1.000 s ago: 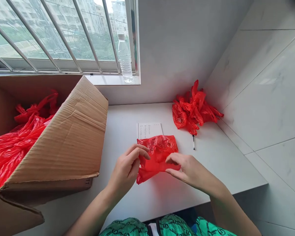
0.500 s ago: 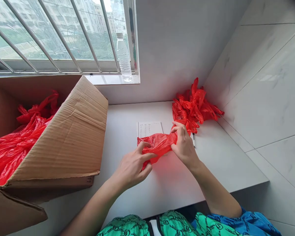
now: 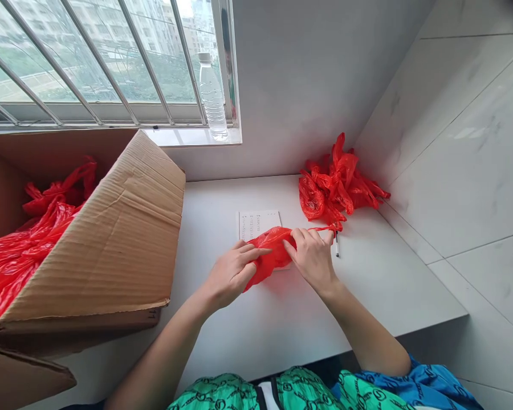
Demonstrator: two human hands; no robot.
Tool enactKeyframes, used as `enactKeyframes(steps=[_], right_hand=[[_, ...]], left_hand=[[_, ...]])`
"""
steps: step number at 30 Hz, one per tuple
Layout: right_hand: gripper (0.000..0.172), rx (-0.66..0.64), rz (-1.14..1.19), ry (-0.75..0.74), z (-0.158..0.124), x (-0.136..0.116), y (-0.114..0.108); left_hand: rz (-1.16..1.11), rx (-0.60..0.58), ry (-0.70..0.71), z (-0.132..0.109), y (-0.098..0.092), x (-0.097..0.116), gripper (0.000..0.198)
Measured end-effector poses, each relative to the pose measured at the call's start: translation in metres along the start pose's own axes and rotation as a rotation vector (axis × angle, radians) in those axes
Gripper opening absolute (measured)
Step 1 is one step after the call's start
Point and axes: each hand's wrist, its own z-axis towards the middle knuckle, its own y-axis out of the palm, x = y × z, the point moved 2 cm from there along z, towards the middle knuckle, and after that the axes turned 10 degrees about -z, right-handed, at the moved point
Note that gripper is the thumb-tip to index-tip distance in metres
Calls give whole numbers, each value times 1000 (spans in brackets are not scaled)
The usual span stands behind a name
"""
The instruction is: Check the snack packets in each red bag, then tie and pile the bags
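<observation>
A thin red plastic bag (image 3: pixel 276 250) is stretched between my two hands above the white table. My left hand (image 3: pixel 233 270) is closed on its left end, the fingers bent over the film. At the bag's right end my right hand (image 3: pixel 312 256) grips the gathered plastic. A narrow twisted strip of the bag runs out past my right fingers toward the heap of red plastic bags (image 3: pixel 333 182) at the back corner. Under the held bag lies a sheet of paper with handwriting (image 3: pixel 256 222), partly covered.
On the left stands an open cardboard box (image 3: pixel 111 245) with red plastic bags (image 3: pixel 38 239) inside. A clear water bottle (image 3: pixel 212 102) is upright on the windowsill. One pen (image 3: pixel 337 245) lies right of my right hand. A tiled wall (image 3: pixel 465 171) borders the white table (image 3: pixel 393 279).
The bag's left end has been bunched in as my left hand closed on it. My right hand has shifted slightly, and a thin strip now stretches out to its right.
</observation>
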Motion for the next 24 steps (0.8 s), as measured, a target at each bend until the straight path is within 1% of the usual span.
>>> enactKeyframes(steps=[3, 4, 5, 6, 8, 9, 10, 11, 12, 13, 15, 16, 17, 18, 19, 21, 22, 24], right_hand=[[17, -9, -31, -45, -1, 9, -1], [17, -18, -49, -62, -2, 12, -1], [27, -31, -68, -81, -5, 16, 1], [43, -46, -81, -98, -7, 20, 3], [75, -86, -71, -131, -14, 27, 6], [85, -110, -42, -149, -18, 31, 6], [90, -131, -2, -168, -22, 34, 4], [90, -144, 41, -185, -25, 36, -2], [85, -140, 80, -195, -27, 37, -9], [77, -118, 110, -193, -29, 36, -20], [50, -38, 153, -159, -29, 31, -42], [36, -8, 181, -147, -28, 26, -50], [27, -6, 228, -156, -25, 20, -56], [26, -35, 292, -191, -20, 14, -57], [28, -87, 358, -244, -15, 8, -53], [26, -189, 426, -325, -4, 2, -35], [25, -195, 402, -314, 1, 4, -24], [25, -114, 302, -197, 10, 18, -3]], left_hand=[[-133, 223, -52, 1, -4, -9, 47], [-174, 296, -54, 2, -5, -13, 47], [-211, 355, -46, 3, -5, -16, 48], [-240, 398, -35, 3, -5, -19, 49], [-247, 438, -28, 3, -5, -22, 54], [-225, 433, -35, 2, -5, -22, 57], [-193, 412, -46, 2, -4, -22, 61], [-157, 379, -58, 0, -3, -20, 65], [-124, 336, -69, -1, -2, -18, 69], [-101, 287, -78, -2, 0, -15, 73], [-86, 221, -73, -3, 4, -9, 73], [-86, 226, -64, -3, 7, -6, 69], [-85, 257, -52, -2, 9, -4, 65], [-73, 305, -43, 0, 11, -2, 61], [-45, 356, -38, 1, 13, -1, 60], [56, 412, -36, 4, 16, -1, 55], [122, 409, -32, 5, 17, -2, 49], [257, 383, -26, 6, 16, -5, 42]])
